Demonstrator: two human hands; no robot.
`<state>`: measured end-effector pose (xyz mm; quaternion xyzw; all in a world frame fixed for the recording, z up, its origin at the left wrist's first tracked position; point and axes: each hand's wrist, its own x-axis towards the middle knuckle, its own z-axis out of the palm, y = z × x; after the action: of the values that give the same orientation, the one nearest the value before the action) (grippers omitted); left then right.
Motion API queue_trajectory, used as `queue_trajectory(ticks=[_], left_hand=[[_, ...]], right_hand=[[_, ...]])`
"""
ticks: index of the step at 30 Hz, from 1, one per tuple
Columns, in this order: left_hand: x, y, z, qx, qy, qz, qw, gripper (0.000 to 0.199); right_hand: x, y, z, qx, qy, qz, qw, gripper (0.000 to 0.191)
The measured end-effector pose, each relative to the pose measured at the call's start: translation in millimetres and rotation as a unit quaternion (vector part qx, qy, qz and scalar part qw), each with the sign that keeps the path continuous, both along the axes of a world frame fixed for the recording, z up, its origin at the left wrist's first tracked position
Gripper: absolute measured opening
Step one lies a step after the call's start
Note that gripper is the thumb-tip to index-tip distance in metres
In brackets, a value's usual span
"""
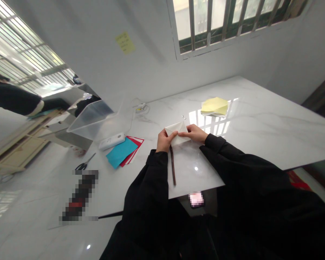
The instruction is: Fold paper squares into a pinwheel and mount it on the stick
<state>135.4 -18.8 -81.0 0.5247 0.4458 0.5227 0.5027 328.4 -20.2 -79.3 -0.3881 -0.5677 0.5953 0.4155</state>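
My left hand (165,140) and my right hand (194,133) both pinch a folded white paper (176,131) on the marble table (249,137), one at each side of it. The fold forms a pointed, envelope-like shape. A thin brown stick (173,166) lies just below my left hand, close to my left sleeve (154,173). Two tiny shiny beads (183,117) rest above the paper. Past my left hand sits a teal paper sheet (121,152) on top of red sheets (132,150).
Yellow paper sheets (215,106) lie at the far side of the table. A clear plastic bin (90,121), a white device (112,141) and a cable lie to the left. Scissors (83,163) sit by the table's left edge. A person (13,99) stands far left.
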Motion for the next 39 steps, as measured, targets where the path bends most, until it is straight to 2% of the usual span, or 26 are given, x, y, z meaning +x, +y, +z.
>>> queue_trajectory(ticks=[13, 19, 24, 29, 35, 39], left_hand=[[-0.6, 0.1, 1.4, -0.008, -0.002, 0.016, 1.000, 0.061], [0.3, -0.7, 2.7, -0.003, 0.002, 0.012, 1.000, 0.063], [1.4, -2.2, 4.6, -0.006, -0.007, 0.010, 1.000, 0.062], [2.0, -2.3, 4.2, -0.008, -0.004, 0.002, 1.000, 0.062], [0.9, -2.7, 4.9, -0.011, 0.004, -0.048, 0.999, 0.069], [0.5, -2.7, 5.1, -0.010, 0.011, -0.049, 0.999, 0.070]], right_hand=[[1.8, -0.7, 1.6, 0.006, -0.048, -0.011, 0.999, 0.051], [0.2, -3.0, 3.5, 0.017, -0.032, -0.030, 0.999, 0.056], [-2.6, -3.7, 2.2, 0.009, 0.006, -0.044, 0.999, 0.047], [-5.5, -1.3, -1.6, 0.017, 0.004, -0.070, 0.997, 0.034], [-6.9, -1.3, 0.1, -0.001, 0.012, -0.122, 0.992, 0.022], [-6.9, -2.4, 1.7, -0.008, 0.009, -0.125, 0.992, 0.019]])
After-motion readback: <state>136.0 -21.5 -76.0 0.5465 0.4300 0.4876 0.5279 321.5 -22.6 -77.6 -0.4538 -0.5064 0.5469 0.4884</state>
